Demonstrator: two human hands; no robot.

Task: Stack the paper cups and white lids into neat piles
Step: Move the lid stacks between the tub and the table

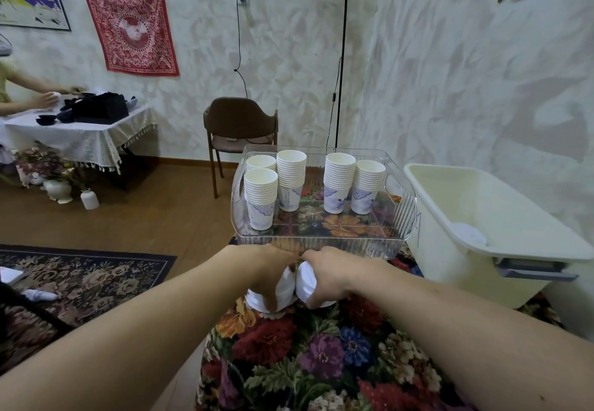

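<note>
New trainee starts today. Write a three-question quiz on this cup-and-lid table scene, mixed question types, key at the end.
1. True or false: the stacks of white paper cups stand inside the clear ribbed plastic tray.
2. How many cup stacks are in that tray? A) three B) four C) five
3. Fill in: the left hand and the right hand each grip a pile of white plastic ____ above the floral tablecloth.

Key: 1 true; 2 C, two at the right and three at the left, one of them half hidden at the back; 3 lids. One more lid lies in the cream plastic bin at the right.
</note>
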